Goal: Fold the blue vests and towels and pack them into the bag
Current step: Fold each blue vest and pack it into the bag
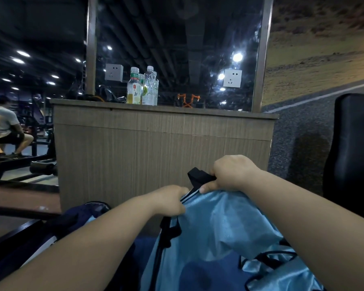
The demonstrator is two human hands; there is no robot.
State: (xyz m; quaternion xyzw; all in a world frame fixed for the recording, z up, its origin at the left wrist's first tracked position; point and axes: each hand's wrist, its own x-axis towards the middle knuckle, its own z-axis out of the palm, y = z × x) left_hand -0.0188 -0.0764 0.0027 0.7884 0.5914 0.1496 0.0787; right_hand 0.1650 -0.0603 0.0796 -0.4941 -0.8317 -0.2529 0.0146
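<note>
Left hand [170, 200] pinches the top hem of the shiny light-blue mesh vest with black trim [219, 227]. Right hand [231, 175] is clenched round its black strap. The vest hangs lifted between them, probably to drop straight for folding. Dark navy fabric bag [82, 215], seemingly, low left. Another crumpled blue vest [282, 274] lies below right.

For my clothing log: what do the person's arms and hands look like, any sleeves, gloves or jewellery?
The left forearm and right forearm are bare, no sleeve in view. The left hand and right hand are ungloved; no watch or bracelet shows.
</note>
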